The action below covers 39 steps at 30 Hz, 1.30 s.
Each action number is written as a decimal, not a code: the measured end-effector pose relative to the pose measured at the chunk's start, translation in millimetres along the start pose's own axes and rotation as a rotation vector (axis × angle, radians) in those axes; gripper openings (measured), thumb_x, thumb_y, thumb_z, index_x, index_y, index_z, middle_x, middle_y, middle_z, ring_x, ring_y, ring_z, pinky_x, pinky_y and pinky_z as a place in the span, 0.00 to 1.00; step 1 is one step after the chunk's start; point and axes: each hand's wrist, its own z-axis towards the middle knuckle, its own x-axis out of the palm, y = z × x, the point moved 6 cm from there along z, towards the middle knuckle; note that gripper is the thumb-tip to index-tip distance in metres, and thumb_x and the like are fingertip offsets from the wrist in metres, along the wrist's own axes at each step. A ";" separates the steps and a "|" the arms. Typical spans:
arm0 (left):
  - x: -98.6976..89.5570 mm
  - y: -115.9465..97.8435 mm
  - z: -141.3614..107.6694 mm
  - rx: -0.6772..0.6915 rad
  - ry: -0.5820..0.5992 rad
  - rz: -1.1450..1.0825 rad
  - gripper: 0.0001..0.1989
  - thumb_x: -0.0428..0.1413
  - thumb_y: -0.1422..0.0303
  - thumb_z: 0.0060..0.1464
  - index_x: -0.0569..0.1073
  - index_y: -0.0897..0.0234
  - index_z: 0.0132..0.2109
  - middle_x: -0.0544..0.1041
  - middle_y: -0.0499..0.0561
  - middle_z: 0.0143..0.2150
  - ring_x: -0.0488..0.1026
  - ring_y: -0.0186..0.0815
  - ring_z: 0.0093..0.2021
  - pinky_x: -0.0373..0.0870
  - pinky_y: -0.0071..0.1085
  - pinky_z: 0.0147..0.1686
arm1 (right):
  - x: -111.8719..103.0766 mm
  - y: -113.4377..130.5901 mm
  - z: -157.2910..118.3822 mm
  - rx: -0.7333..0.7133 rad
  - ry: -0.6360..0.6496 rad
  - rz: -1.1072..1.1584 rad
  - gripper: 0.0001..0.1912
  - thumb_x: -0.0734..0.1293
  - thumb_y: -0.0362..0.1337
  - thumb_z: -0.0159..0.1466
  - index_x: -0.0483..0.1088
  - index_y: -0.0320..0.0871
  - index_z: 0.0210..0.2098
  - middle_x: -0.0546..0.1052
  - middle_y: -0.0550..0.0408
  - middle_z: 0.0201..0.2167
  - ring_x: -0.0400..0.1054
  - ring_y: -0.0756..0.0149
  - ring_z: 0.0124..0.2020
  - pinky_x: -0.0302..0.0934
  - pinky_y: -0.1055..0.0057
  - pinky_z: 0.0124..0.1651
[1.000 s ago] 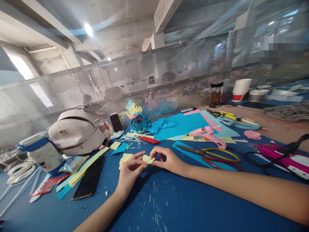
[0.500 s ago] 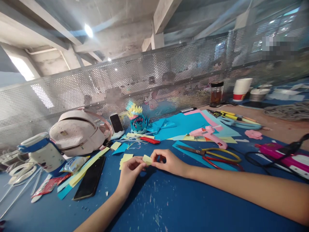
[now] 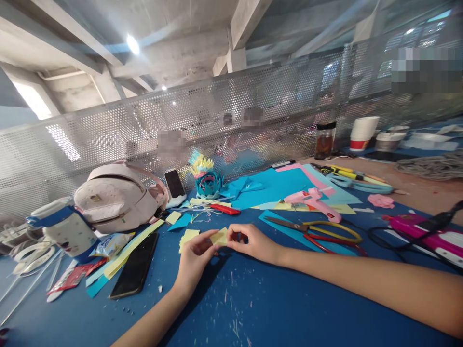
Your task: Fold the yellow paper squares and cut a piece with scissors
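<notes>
A small yellow paper piece (image 3: 219, 237) is pinched between my two hands above the blue table (image 3: 231, 303). My left hand (image 3: 198, 253) grips its left side with thumb and fingers, and my right hand (image 3: 249, 243) holds its right edge. Just behind my left hand lies a stack of yellow paper pieces (image 3: 188, 237), partly covered by the fingers. Scissors with yellow and red handles (image 3: 331, 230) rest on blue paper to the right of my right hand. Farther back stands a blue and yellow folded-paper model (image 3: 207, 178).
Left of my hands are a black phone (image 3: 135, 270), paper strips, a pink backpack (image 3: 115, 197) and a cup (image 3: 68, 231). A red cutter (image 3: 224, 209) lies behind them. To the right are a pink glue gun (image 3: 314, 202) and a magenta device with cables (image 3: 419, 233).
The yellow piece between my fingers now shows a larger, flatter face than before. Both hands have stayed in nearly the same place.
</notes>
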 end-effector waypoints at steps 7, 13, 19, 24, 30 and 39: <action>2.3 -10.8 -1.4 0.032 0.007 0.075 0.05 0.61 0.68 0.46 0.78 0.66 0.27 0.79 0.55 0.42 0.75 0.36 0.32 0.71 0.28 0.32 | -0.6 1.5 -0.2 -0.020 0.008 0.071 0.14 0.70 0.43 0.55 0.68 0.42 0.36 0.70 0.58 0.31 0.63 0.70 0.30 0.56 0.77 0.28; 7.4 -7.6 -0.8 -0.007 0.079 0.063 0.07 0.60 0.66 0.48 0.75 0.66 0.28 0.75 0.48 0.24 0.73 0.33 0.28 0.70 0.27 0.32 | -6.6 -4.9 2.2 0.003 -0.069 0.078 0.12 0.68 0.45 0.57 0.68 0.41 0.30 0.70 0.57 0.31 0.64 0.69 0.32 0.57 0.75 0.30; 12.6 -3.9 -1.0 -0.020 0.126 -0.055 0.08 0.62 0.67 0.45 0.71 0.66 0.29 0.77 0.52 0.38 0.74 0.34 0.33 0.71 0.29 0.35 | -5.7 -3.0 1.5 0.006 -0.066 0.046 0.13 0.66 0.44 0.59 0.68 0.40 0.27 0.70 0.57 0.29 0.62 0.71 0.28 0.56 0.75 0.29; 9.4 1.1 0.0 -0.046 0.072 -0.047 0.11 0.62 0.65 0.45 0.69 0.66 0.27 0.78 0.54 0.38 0.76 0.36 0.36 0.71 0.29 0.36 | -2.2 -0.9 1.2 -0.032 -0.033 -0.012 0.12 0.65 0.43 0.60 0.66 0.40 0.27 0.69 0.58 0.28 0.61 0.71 0.27 0.55 0.76 0.28; 16.5 -0.1 -1.1 -0.074 0.127 -0.091 0.21 0.65 0.66 0.41 0.66 0.63 0.42 0.79 0.52 0.36 0.76 0.34 0.31 0.72 0.30 0.34 | -1.1 2.5 0.1 -0.074 -0.034 -0.124 0.10 0.65 0.41 0.61 0.65 0.41 0.27 0.68 0.58 0.28 0.61 0.71 0.27 0.54 0.76 0.28; 25.3 6.9 -4.5 -0.134 0.239 -0.092 0.19 0.65 0.66 0.42 0.71 0.66 0.42 0.80 0.54 0.34 0.78 0.42 0.36 0.73 0.35 0.38 | 0.1 4.6 -2.0 -0.046 -0.011 -0.290 0.11 0.66 0.42 0.60 0.66 0.42 0.27 0.67 0.59 0.27 0.61 0.72 0.26 0.51 0.76 0.28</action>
